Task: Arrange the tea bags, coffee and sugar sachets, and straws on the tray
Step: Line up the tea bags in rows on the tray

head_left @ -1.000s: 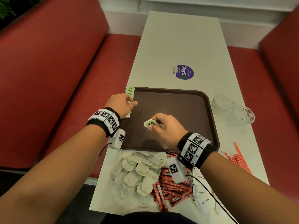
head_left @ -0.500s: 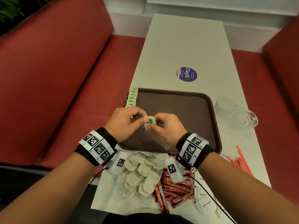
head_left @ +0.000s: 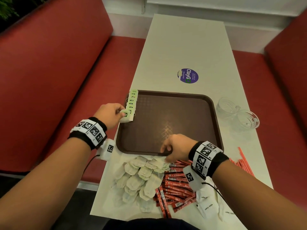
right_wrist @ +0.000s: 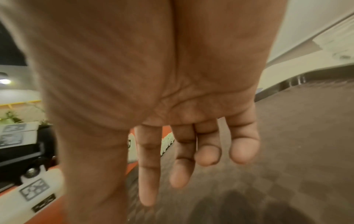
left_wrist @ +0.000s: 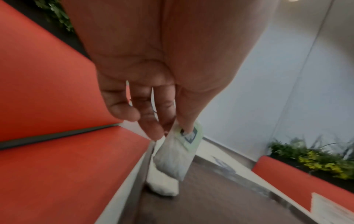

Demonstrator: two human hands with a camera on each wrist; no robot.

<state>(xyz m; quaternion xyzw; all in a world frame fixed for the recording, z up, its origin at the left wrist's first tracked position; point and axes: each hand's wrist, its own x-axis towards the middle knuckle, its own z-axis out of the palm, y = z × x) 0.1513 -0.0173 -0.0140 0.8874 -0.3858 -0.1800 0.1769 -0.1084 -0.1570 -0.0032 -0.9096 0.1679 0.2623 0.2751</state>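
Observation:
A brown tray [head_left: 206,103] lies on the white table. Along its left rim stands a row of tea bags with green tags [head_left: 132,101]. My left hand [head_left: 114,114] pinches one more tea bag [head_left: 127,117] at the near end of that row; the left wrist view shows the tea bag [left_wrist: 175,157] hanging from thumb and fingers just above the tray floor. My right hand [head_left: 174,149] hovers over the tray's near edge with loose fingers [right_wrist: 180,166] and holds nothing. A pile of loose tea bags [head_left: 141,178] lies below it, beside red coffee sachets [head_left: 176,190].
White sugar sachets [head_left: 207,208] lie at the near right. Red straws [head_left: 244,161] lie at the table's right edge. Two glass bowls [head_left: 239,113] stand right of the tray. A purple sticker [head_left: 187,75] marks the table beyond it. Red benches flank the table.
The right hand passed the tea bag to the left hand, which carried it to the row at the tray's left rim. The right hand drew back to the tray's near edge.

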